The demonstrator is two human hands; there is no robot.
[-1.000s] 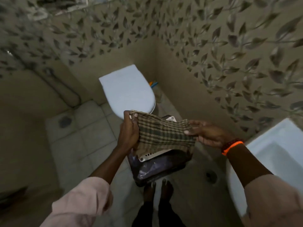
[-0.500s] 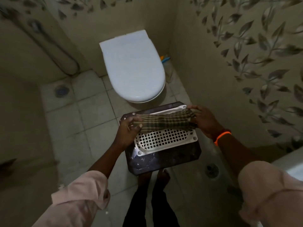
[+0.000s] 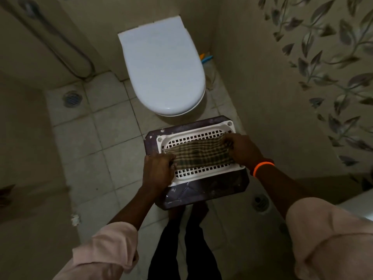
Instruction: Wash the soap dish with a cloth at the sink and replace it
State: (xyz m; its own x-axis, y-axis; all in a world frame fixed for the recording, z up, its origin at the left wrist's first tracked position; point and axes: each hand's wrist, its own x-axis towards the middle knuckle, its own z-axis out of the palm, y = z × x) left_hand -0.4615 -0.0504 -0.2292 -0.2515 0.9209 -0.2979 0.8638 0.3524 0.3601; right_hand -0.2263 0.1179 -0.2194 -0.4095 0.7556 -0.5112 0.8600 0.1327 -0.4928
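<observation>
Below, both hands stretch a cloth across the soap dish, held in the air over the bathroom floor.

From the left: a round floor drain [image 3: 71,98] sits in the pale tiles; the left hand [image 3: 158,170] is closed on the left end of the checked cloth [image 3: 199,154] and on the dish's near left edge. The soap dish [image 3: 198,160], a dark tray with a white slotted insert, lies flat in front of the closed toilet lid [image 3: 163,67]. The right hand [image 3: 241,148], an orange band [image 3: 262,166] on its wrist, pinches the cloth's right end against the insert. Farther right is a leaf-patterned wall [image 3: 333,67].
</observation>
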